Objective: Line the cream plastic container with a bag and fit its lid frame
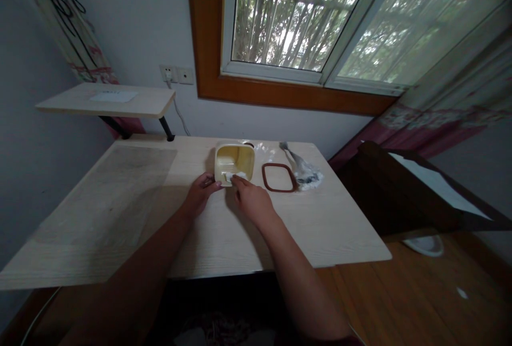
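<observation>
A cream rounded-square container [224,155] is tilted on the table with its open side facing me. My left hand [202,190] grips it at the lower left corner, thumb on the rim. In my right hand [250,195] the fingers press a white wad, like tissue or cloth [229,176], against the inside near the front rim. Just right of the container lies a reddish-brown rounded-square ring [279,191], like a lid rim. Beyond it rests a clear plastic bag [308,173] with dark contents I cannot make out.
The pale wooden table [340,228] carries a clear sheet [108,191] on its left. A raised shelf [80,102] with a paper stands at the back left. Crumpled clear plastic [262,149] lies behind the container. A dark piece of furniture [372,191] stands at the right, below the window.
</observation>
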Motion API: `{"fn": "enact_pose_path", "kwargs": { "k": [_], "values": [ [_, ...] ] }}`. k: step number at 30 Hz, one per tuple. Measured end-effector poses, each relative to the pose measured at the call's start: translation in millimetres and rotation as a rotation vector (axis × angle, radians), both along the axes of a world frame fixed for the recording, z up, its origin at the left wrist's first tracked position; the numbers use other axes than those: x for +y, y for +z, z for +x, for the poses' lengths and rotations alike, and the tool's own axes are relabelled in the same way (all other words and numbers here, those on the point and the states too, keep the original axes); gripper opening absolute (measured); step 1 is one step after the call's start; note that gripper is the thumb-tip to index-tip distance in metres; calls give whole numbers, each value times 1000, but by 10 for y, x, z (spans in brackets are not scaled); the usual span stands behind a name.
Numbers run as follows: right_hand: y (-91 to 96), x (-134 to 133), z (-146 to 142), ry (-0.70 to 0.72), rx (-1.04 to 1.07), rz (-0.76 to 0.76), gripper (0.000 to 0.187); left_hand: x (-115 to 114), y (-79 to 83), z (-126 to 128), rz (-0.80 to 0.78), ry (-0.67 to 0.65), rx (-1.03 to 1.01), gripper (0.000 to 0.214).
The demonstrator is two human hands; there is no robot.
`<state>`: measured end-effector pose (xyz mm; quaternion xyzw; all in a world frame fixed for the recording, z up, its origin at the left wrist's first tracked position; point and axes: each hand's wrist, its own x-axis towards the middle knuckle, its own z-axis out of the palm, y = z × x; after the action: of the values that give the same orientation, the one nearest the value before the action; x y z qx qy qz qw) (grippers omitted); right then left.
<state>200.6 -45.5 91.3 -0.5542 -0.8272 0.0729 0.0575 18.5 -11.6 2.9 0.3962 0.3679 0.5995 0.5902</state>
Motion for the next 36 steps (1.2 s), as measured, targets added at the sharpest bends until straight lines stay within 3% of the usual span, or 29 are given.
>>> {"fn": "enact_pose_path", "kwargs": {
  "k": [4,11,17,23,28,36],
  "values": [
    [69,66,-16,-17,-60,5,46,9,-18,1,-1,8,8,31],
    [209,381,-286,84,-153,-66,34,30,-32,-11,2,9,60,31],
    [117,766,-463,93,-199,-162,35,38,-35,-14,-9,-4,22,33],
    [25,1021,-459,96,-228,-234,38,55,-93,-30,2,-18,58,31],
    [-47,1127,-444,72,-247,-256,40,67,-146,-40,34,-54,76,30],
    [-100,1182,-500,25,-278,-278,39,57,-99,-46,67,-71,116,29]
  ]
}}
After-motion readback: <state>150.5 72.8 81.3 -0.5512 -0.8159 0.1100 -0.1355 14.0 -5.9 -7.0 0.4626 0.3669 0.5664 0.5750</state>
